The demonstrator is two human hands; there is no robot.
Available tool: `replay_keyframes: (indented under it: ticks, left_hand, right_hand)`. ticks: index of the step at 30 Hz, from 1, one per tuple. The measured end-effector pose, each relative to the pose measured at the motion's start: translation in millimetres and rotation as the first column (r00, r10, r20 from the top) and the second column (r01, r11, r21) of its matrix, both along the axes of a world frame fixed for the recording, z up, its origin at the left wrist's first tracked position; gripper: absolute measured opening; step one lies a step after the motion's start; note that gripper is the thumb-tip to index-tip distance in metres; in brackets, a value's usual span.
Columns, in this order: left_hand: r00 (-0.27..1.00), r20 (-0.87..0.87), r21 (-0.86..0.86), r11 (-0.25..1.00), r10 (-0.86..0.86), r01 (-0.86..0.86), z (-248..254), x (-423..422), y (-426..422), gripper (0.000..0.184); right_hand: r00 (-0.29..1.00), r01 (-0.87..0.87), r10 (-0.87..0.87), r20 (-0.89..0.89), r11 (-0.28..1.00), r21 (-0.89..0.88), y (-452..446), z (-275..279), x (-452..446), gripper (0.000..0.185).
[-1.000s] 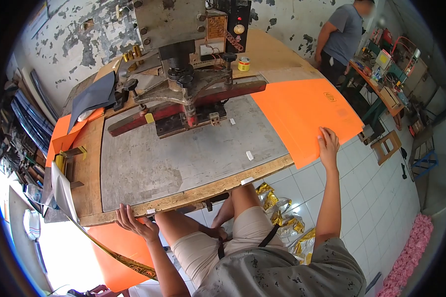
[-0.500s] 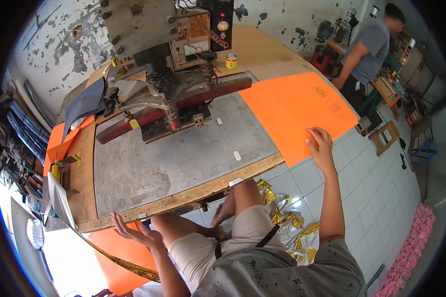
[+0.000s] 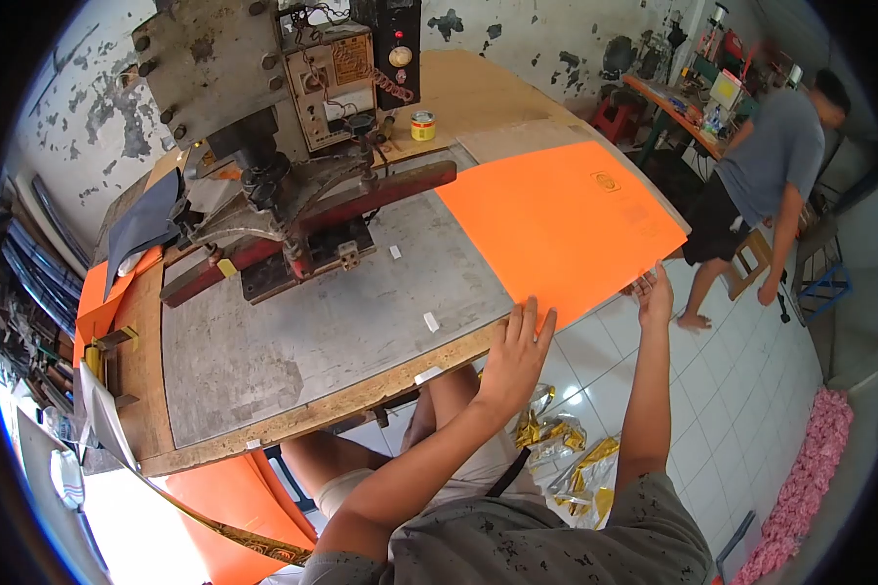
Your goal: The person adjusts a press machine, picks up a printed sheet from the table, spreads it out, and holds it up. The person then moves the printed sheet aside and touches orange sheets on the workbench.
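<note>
A bright orange sheet (image 3: pixel 566 219), perhaps a stack, lies at the table's right end, overhanging the front edge. A small dark emblem (image 3: pixel 606 182) is printed near its far right corner. My left hand (image 3: pixel 513 359) rests on the near corner, fingers stretched out over the orange surface. At the right-hand front edge, my right hand (image 3: pixel 655 295) touches the sheet with its fingers loosely bent and palm turned inward. Left of the sheet stands a heavy stamping press (image 3: pixel 263 195) with a red-edged bar over the grey metal plate (image 3: pixel 293 341).
Small white pieces (image 3: pixel 431 322) sit on the plate. A yellow tin (image 3: pixel 422 126) stands behind the press. More orange sheets (image 3: pixel 239 507) hang below the table at left. Gold foil scraps (image 3: pixel 590 473) litter the tiled floor. Another person (image 3: pixel 776 161) is at the right.
My left hand has come from the table's front left edge to the orange sheet's near corner. My right hand has shifted from the sheet's top to its edge. The other person has moved closer.
</note>
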State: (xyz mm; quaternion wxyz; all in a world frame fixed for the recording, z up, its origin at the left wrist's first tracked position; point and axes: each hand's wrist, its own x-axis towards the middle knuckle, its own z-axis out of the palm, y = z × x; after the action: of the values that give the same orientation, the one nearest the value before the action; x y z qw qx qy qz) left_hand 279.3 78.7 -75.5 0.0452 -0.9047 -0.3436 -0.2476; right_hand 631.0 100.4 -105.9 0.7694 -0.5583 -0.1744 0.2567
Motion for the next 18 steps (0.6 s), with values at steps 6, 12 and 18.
replay_keyframes:
  ticks: [6,12,18]
  left_hand:
    - [0.998,0.057,0.033,0.999,-0.008,0.006,5,9,19,0.042]
    - [0.997,0.080,-0.023,1.000,-0.007,0.009,29,46,48,0.041]
    - [0.991,0.122,0.010,0.998,-0.058,0.058,15,77,66,0.035]
  right_hand:
    - [0.995,0.016,-0.012,0.102,0.999,-0.033,12,17,28,0.022]
    - [0.956,0.107,-0.054,0.290,0.979,-0.171,49,28,77,0.015]
    - [0.976,0.090,-0.063,0.206,0.988,-0.124,70,6,114,0.016]
